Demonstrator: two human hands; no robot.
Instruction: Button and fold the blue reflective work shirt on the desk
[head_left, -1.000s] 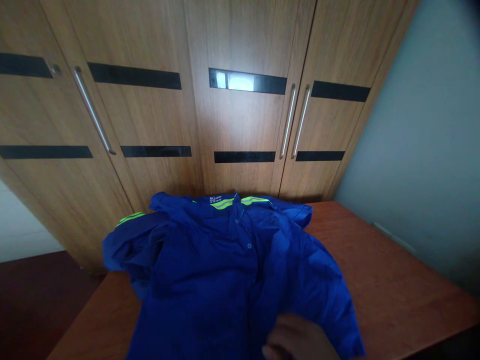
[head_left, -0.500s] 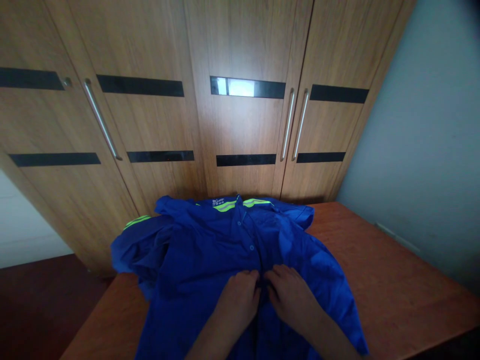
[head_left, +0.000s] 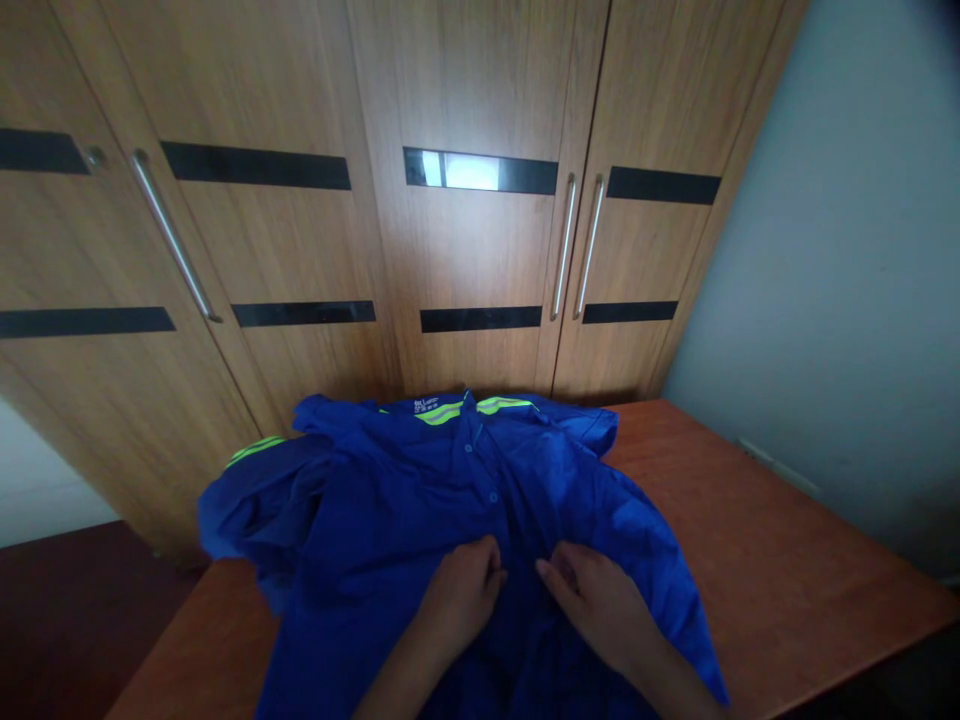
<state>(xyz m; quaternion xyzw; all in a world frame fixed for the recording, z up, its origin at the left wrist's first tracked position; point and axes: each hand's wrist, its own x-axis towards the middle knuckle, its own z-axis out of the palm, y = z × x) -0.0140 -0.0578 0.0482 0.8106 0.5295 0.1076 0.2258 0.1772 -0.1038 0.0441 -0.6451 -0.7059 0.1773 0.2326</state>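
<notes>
A blue button-up shirt with yellow-green stripes at the collar and sleeve lies front up on the table, collar toward the wardrobe. Two light buttons show on its upper placket. Over the shirt front, just left of the placket, is my left hand, its fingers curled closed; what they hold, if anything, is hidden. My right hand rests over the right half of the front, thumb stretched out and apart from the bent fingers, with nothing visible in it. A gap separates the two hands, and the shirt's lower part runs out of view.
The reddish-brown wooden table extends to the right of the shirt. Behind it stands a wooden wardrobe with metal handles and black strips. A pale wall borders the right side. Dark floor shows at the lower left.
My hands have moved apart from their meeting point at the placket, the right one going rightward and its thumb opening out. The whole view has shifted slightly.
</notes>
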